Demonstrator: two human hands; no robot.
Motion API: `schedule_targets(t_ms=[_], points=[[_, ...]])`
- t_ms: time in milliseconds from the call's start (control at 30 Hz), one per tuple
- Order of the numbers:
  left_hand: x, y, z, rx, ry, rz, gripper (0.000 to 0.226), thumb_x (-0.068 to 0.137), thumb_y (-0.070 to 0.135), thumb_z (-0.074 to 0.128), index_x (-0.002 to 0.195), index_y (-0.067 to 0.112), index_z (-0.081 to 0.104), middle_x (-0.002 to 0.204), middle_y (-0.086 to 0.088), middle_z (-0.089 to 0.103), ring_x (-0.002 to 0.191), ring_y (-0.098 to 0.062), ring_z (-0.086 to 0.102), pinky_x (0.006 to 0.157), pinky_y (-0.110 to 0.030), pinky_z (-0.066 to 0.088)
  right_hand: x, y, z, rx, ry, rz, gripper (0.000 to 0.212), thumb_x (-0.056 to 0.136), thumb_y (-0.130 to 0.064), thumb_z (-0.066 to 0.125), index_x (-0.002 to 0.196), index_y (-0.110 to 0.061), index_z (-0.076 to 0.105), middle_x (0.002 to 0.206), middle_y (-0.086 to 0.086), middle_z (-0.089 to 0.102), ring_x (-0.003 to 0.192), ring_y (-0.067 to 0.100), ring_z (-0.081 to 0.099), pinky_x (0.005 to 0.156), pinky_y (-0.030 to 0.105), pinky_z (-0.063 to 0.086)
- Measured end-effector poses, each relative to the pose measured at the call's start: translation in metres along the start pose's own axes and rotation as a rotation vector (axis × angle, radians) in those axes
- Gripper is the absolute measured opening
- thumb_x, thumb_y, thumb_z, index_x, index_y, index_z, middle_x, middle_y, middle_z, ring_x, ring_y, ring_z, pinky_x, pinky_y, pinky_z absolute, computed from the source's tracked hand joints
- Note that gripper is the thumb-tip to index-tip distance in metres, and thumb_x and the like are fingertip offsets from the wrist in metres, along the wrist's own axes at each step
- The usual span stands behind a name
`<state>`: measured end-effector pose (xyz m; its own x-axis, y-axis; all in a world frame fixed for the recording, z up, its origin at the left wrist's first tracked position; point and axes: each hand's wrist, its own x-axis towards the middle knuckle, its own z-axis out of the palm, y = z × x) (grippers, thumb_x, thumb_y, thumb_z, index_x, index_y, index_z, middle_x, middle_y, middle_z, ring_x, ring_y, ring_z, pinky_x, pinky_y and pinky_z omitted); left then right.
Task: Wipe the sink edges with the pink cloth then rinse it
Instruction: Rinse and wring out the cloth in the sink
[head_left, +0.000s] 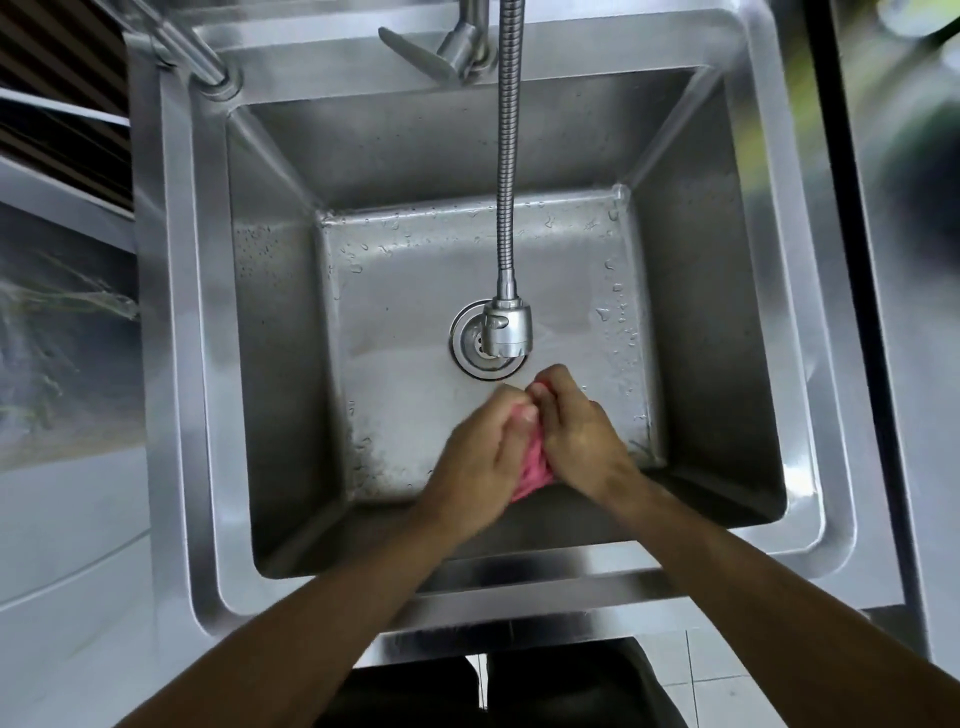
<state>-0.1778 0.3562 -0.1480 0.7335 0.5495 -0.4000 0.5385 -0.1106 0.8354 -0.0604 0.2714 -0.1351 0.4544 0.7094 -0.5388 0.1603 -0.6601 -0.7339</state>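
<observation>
The pink cloth (535, 467) is bunched up between both my hands, low inside the steel sink (171, 364), just in front of the drain (475, 338). My left hand (478, 457) clasps it from the left and my right hand (576, 431) from the right, so only a narrow strip of pink shows. The flexible tap hose ends in a spray head (506, 325) hanging over the drain, slightly behind my hands. I cannot make out a stream of water. Droplets dot the sink floor.
The tap base and lever (452, 47) stand on the sink's back rim, with a second pipe (208, 62) at the back left corner. A steel counter (904, 312) adjoins on the right. White floor tiles (727, 675) show below the front rim.
</observation>
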Motion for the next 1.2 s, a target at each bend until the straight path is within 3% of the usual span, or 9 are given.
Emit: schedule_targets(t_ms=[100, 200, 267, 433, 533, 767, 933, 1033, 1200], points=[[0.005, 0.006, -0.002, -0.021, 0.068, -0.014, 0.017, 0.111, 0.029, 0.038, 0.106, 0.025, 0.053, 0.078, 0.002, 0.065, 0.071, -0.011, 0.063, 0.069, -0.034, 0.053, -0.009, -0.004, -0.003, -0.016, 0.046, -0.133, 0.016, 0.112, -0.03, 0.037, 0.103, -0.021, 0.046, 0.078, -0.007, 0.061, 0.067, 0.006, 0.06, 0.058, 0.02, 0.045], [0.0, 0.016, -0.011, 0.002, 0.024, 0.125, 0.017, 0.111, 0.026, 0.039, 0.107, 0.022, 0.055, 0.085, 0.005, 0.061, 0.076, -0.009, 0.059, 0.07, -0.022, 0.047, -0.009, -0.003, -0.013, -0.014, 0.073, -0.205, 0.012, 0.112, -0.031, 0.037, 0.108, -0.026, 0.047, 0.08, -0.004, 0.064, 0.069, 0.014, 0.063, 0.061, 0.035, 0.053], [-0.004, 0.025, -0.019, -0.013, -0.012, 0.194, 0.019, 0.111, 0.027, 0.041, 0.108, 0.021, 0.058, 0.089, 0.008, 0.061, 0.081, -0.007, 0.061, 0.073, -0.016, 0.046, -0.006, -0.006, -0.028, 0.035, 0.137, -0.236, 0.01, 0.111, -0.027, 0.041, 0.111, -0.03, 0.05, 0.077, -0.006, 0.062, 0.065, 0.013, 0.059, 0.058, 0.028, 0.048], [0.032, 0.033, -0.076, -0.157, 0.03, -0.01, 0.016, 0.106, 0.024, 0.055, 0.101, 0.031, 0.069, 0.092, 0.011, 0.071, 0.074, -0.012, 0.071, 0.048, -0.026, 0.053, -0.002, -0.043, -0.068, 0.223, 0.123, -0.283, 0.012, 0.103, -0.029, 0.058, 0.114, -0.026, 0.062, 0.101, -0.008, 0.065, 0.085, 0.005, 0.066, 0.073, 0.023, 0.057], [0.059, 0.046, -0.108, -0.266, 0.204, -0.111, 0.022, 0.105, 0.018, 0.053, 0.098, 0.029, 0.071, 0.086, 0.005, 0.072, 0.065, -0.017, 0.073, 0.045, -0.027, 0.05, 0.011, -0.057, -0.101, 0.258, 0.039, -0.239, 0.018, 0.095, -0.034, 0.062, 0.111, -0.028, 0.066, 0.104, -0.006, 0.068, 0.09, 0.006, 0.068, 0.073, 0.024, 0.06], [0.169, 0.105, -0.122, -0.618, 0.397, -0.172, 0.035, 0.099, 0.048, 0.063, 0.121, 0.021, 0.066, 0.119, 0.005, 0.069, 0.073, -0.018, 0.078, 0.048, -0.025, 0.051, 0.036, -0.082, -0.099, 0.232, -0.031, -0.298, 0.013, 0.103, -0.027, 0.06, 0.113, -0.022, 0.066, 0.103, 0.0, 0.067, 0.087, 0.006, 0.066, 0.072, 0.027, 0.057], [0.201, 0.107, -0.107, -0.712, 0.601, -0.113, 0.038, 0.087, 0.045, 0.079, 0.113, 0.017, 0.074, 0.102, 0.006, 0.079, 0.071, -0.017, 0.075, 0.049, -0.024, 0.051, 0.041, -0.087, -0.074, 0.3, -0.022, -0.289, 0.011, 0.105, -0.021, 0.06, 0.114, -0.017, 0.064, 0.098, 0.007, 0.067, 0.084, 0.011, 0.064, 0.074, 0.036, 0.057], [0.207, 0.091, -0.101, -0.432, 0.78, 0.113, 0.036, 0.087, 0.04, 0.079, 0.115, 0.017, 0.076, 0.101, 0.007, 0.075, 0.087, -0.018, 0.073, 0.066, -0.029, 0.06, 0.042, -0.088, -0.069, 0.369, 0.011, -0.259, 0.011, 0.106, -0.022, 0.059, 0.114, -0.016, 0.064, 0.091, 0.002, 0.068, 0.081, 0.01, 0.064, 0.073, 0.031, 0.056], [0.208, 0.069, -0.114, 0.019, 0.787, 0.299, 0.041, 0.092, 0.038, 0.075, 0.126, 0.015, 0.073, 0.113, 0.013, 0.058, 0.058, -0.001, 0.047, 0.067, -0.024, 0.054, 0.044, -0.09, -0.064, 0.566, 0.072, -0.164, 0.009, 0.107, -0.023, 0.056, 0.11, -0.017, 0.063, 0.088, 0.0, 0.063, 0.08, 0.018, 0.06, 0.073, 0.038, 0.055]])
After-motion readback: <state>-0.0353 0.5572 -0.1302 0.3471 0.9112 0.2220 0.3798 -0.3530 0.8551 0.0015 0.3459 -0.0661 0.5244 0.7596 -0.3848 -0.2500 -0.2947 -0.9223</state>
